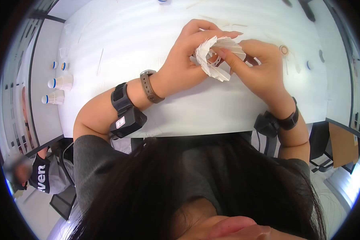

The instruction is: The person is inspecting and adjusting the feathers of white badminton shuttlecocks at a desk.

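A white feather shuttlecock [207, 56] is held above the table, its open feather skirt turned towards me. My left hand [190, 54] is closed around its left side, with the fingers curled behind the skirt. From the right, my right hand [262, 66] grips the other edge of the feathers, with its thumb reaching over the skirt's opening. A gap shows in the feathers at the lower right of the skirt. Its cork end is hidden from me.
Two shuttlecocks [61, 83] lie at the table's left edge, near small blue-banded cork pieces [64, 66]. A small brown ring [283, 49] and thin loose sticks or feather shafts [100, 62] are scattered on the white table [212, 116]. Another person [48, 176] sits at lower left.
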A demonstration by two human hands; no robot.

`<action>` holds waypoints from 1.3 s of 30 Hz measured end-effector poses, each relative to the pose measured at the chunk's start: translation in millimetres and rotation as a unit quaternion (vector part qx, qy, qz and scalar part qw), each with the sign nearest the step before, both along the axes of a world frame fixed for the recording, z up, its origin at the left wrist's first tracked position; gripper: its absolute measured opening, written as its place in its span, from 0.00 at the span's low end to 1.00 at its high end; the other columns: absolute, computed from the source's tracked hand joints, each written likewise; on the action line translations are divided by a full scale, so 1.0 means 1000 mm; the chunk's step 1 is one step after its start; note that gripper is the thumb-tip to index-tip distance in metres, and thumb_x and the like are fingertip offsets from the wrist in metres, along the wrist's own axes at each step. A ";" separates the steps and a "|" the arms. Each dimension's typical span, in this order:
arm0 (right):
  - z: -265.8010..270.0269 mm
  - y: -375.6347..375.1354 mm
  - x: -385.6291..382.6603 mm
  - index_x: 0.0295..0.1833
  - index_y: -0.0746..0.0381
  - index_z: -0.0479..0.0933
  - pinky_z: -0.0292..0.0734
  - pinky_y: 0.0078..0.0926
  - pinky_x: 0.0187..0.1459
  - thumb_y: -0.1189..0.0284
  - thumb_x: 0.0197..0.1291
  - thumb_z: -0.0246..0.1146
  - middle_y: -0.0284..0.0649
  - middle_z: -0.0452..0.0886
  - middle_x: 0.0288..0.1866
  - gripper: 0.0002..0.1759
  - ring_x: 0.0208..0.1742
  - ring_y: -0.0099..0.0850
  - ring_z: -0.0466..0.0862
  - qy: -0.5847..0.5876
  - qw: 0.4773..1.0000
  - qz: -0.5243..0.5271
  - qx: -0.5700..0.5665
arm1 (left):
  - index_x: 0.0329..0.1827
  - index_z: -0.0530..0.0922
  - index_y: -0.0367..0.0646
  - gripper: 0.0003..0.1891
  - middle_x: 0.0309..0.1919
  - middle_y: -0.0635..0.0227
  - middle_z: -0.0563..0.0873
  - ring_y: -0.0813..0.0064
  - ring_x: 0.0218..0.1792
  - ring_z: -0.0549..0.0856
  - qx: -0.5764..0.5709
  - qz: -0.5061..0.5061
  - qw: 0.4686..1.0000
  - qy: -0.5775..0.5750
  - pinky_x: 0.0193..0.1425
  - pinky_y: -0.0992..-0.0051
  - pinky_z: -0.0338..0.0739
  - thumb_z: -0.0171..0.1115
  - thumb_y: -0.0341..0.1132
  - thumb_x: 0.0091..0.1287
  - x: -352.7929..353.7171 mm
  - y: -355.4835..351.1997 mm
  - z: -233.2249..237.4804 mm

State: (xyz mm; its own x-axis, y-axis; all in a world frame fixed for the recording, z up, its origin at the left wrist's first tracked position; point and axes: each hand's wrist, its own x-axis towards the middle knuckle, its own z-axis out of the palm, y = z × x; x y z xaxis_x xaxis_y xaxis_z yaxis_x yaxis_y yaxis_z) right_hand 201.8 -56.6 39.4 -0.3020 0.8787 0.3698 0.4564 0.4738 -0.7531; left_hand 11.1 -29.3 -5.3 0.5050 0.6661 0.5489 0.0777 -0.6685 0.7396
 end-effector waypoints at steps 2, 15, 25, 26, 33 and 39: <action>0.000 0.001 0.001 0.29 0.63 0.85 0.58 0.17 0.21 0.70 0.56 0.70 0.32 0.74 0.15 0.09 0.17 0.17 0.66 0.002 0.999 -0.001 -0.038 | 0.62 0.77 0.45 0.29 0.54 0.69 0.76 0.75 0.57 0.75 0.011 0.003 1.000 0.011 0.52 0.77 0.78 0.70 0.23 0.54 0.000 0.001 0.001; 0.009 0.005 0.009 0.33 0.66 0.83 0.61 0.14 0.24 0.72 0.58 0.70 0.30 0.80 0.22 0.08 0.21 0.15 0.70 0.019 0.999 -0.010 0.027 | 0.58 0.73 0.39 0.20 0.57 0.66 0.77 0.70 0.57 0.80 -0.033 0.038 0.998 -0.037 0.59 0.74 0.76 0.66 0.26 0.63 0.003 0.004 -0.014; 0.012 0.004 0.007 0.35 0.67 0.82 0.67 0.17 0.25 0.75 0.63 0.66 0.35 0.79 0.22 0.06 0.21 0.20 0.74 -0.046 0.997 -0.015 0.066 | 0.56 0.78 0.41 0.20 0.49 0.61 0.77 0.63 0.50 0.78 -0.053 0.061 0.995 -0.050 0.55 0.69 0.74 0.66 0.28 0.59 0.004 0.002 -0.013; 0.013 0.003 0.006 0.35 0.67 0.83 0.67 0.17 0.25 0.74 0.63 0.66 0.36 0.79 0.22 0.07 0.21 0.20 0.75 -0.043 0.998 -0.018 0.053 | 0.56 0.78 0.41 0.20 0.49 0.61 0.77 0.63 0.50 0.78 -0.055 0.061 0.995 -0.052 0.55 0.69 0.74 0.66 0.28 0.59 0.004 0.001 -0.012; 0.006 0.002 0.005 0.37 0.67 0.83 0.66 0.17 0.24 0.74 0.63 0.66 0.36 0.81 0.23 0.07 0.21 0.20 0.77 0.003 1.000 -0.016 0.002 | 0.54 0.78 0.41 0.19 0.48 0.61 0.77 0.62 0.50 0.77 -0.075 0.074 0.994 -0.041 0.54 0.69 0.74 0.66 0.28 0.58 0.003 -0.002 -0.006; 0.010 0.005 0.006 0.38 0.67 0.84 0.65 0.16 0.25 0.74 0.64 0.65 0.35 0.81 0.24 0.07 0.22 0.18 0.74 -0.016 0.998 -0.021 0.064 | 0.55 0.77 0.41 0.18 0.46 0.62 0.79 0.66 0.49 0.79 -0.081 0.067 0.993 -0.058 0.53 0.70 0.74 0.66 0.29 0.61 0.004 -0.001 -0.010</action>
State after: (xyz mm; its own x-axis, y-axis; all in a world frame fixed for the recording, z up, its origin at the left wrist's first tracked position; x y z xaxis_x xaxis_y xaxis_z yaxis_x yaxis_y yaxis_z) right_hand 207.8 -51.5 49.0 -0.2793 0.8373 0.4700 0.5005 0.5447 -0.6729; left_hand 14.8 -29.9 -15.3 0.3452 0.8073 0.4787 0.0652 -0.5294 0.8459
